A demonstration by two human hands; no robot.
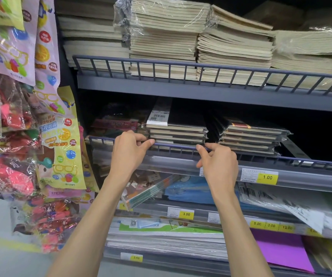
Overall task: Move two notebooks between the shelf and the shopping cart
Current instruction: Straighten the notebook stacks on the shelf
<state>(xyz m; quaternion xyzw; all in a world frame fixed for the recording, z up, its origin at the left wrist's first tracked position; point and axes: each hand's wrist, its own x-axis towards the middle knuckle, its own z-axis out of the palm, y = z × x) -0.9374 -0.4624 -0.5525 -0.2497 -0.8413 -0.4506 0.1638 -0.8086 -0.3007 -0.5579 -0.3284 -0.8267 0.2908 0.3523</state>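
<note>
Two bare forearms are raised from the bottom edge towards the middle shelf (311,177). The left hand (130,152) is seen from its back, with the fingers half curled. Its fingertips (144,137) and thumb are laid against the left end of a stack of black notebooks (181,128); whether a notebook is pinched cannot be told. The right hand (220,164) is curled more tightly. Its forefinger is placed on the wire rail (177,146) just below the right end of the same stack, and a grip cannot be confirmed there either.

The stack is lying flat behind the rail. At least four notebooks are counted in it, and the top one is wrapped with a white band (159,114) carrying a barcode. A second stack of black notebooks (251,136), about five high, is placed just beside it on the right. One yellow price tag marked 1.00 (267,177) is fixed on the shelf front.

On the upper shelf, four piles of cream notebooks (165,37) are counted, some wrapped in clear film. At the left, many coloured toy packets (21,96) are hung.
</note>
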